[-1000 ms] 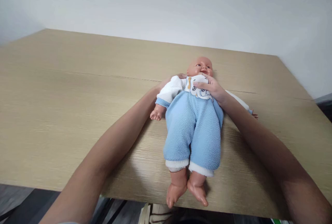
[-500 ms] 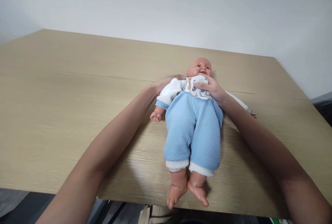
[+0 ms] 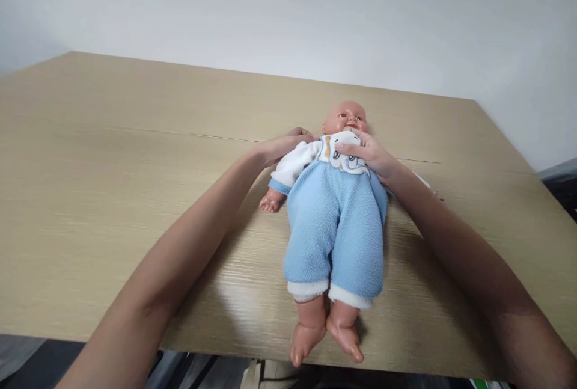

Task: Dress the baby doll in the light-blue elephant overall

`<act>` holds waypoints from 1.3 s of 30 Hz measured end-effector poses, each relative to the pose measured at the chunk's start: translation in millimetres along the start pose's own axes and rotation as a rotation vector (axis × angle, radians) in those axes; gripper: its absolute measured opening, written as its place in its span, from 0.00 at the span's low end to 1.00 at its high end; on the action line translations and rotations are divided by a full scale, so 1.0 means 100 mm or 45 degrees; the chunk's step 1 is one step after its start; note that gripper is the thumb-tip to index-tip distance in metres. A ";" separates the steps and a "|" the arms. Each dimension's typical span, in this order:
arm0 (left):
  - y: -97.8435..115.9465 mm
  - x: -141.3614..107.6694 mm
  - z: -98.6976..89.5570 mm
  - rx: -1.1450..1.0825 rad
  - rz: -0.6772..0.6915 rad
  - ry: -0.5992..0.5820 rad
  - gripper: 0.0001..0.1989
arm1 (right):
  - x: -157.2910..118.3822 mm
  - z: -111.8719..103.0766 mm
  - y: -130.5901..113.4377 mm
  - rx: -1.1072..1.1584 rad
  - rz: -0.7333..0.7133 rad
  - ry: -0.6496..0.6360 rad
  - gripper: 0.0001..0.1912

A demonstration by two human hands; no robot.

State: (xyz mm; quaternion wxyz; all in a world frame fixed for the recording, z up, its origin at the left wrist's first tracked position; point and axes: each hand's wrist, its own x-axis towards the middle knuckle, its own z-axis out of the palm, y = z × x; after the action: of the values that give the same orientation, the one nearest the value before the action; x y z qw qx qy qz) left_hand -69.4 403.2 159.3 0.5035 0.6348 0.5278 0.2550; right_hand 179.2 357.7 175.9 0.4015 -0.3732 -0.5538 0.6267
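A baby doll point(image 3: 345, 115) lies on its back on the wooden table, its feet toward me. It wears a light blue fleece outfit point(image 3: 336, 220) with white sleeves and a cartoon animal face on the chest. My right hand point(image 3: 372, 154) holds the doll at the upper chest, thumb across the cartoon face and fingers by the neck. At the shoulder on the left side, my left hand point(image 3: 293, 141) has its fingers closed on the outfit near the collar; the sleeve partly hides them. My right forearm covers much of the doll's other arm.
The wooden table point(image 3: 135, 196) stretches out on both sides, with a thin seam running across it. A pale wall point(image 3: 288, 16) stands behind. Below the near edge, part of a beige item point(image 3: 270, 374) shows. Something dark point(image 3: 561, 187) is at the far right.
My left hand has drawn slightly left and its fingers are more curled at the doll's shoulder. My right hand keeps its place on the chest.
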 end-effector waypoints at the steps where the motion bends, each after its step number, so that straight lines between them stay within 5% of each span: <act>1: 0.02 -0.03 -0.03 0.002 -0.017 -0.015 0.22 | -0.01 -0.02 -0.05 -0.044 0.020 -0.034 0.30; 10: 0.12 -0.17 -0.27 0.276 0.098 -0.248 0.37 | -0.11 -0.56 -0.35 -1.202 0.172 0.006 0.30; 14: 0.09 -0.14 -0.28 0.296 0.149 -0.317 0.33 | -0.11 -0.54 -0.28 -1.218 0.166 0.044 0.34; 18: 0.10 -0.14 -0.29 0.319 0.164 -0.296 0.32 | -0.28 -0.49 -0.17 -1.213 0.024 0.277 0.33; 23: 0.22 -0.25 -0.29 0.605 0.196 -0.189 0.27 | -0.87 -0.85 0.05 -1.322 -0.209 0.428 0.33; 28: 0.57 -0.49 0.15 0.911 0.639 0.248 0.18 | -1.55 -1.32 0.31 -1.446 -0.079 0.425 0.34; 31: 0.74 -0.47 0.63 0.983 0.911 0.149 0.16 | -1.73 -1.34 0.42 -1.420 -0.127 0.495 0.30; 35: 0.80 -0.23 1.09 1.158 0.865 0.116 0.14 | -1.74 -1.21 0.45 -1.260 -0.178 0.626 0.31; 39: 0.69 -0.05 1.18 1.062 0.851 0.142 0.10 | -1.64 -1.15 0.40 -0.983 -0.169 0.800 0.35</act>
State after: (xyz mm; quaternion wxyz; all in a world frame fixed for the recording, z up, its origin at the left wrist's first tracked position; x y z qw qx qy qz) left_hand 58.3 359.6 180.5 0.0711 0.8998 0.3793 0.2035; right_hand 345.5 250.2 127.6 0.4203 -0.6291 -0.6204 0.2065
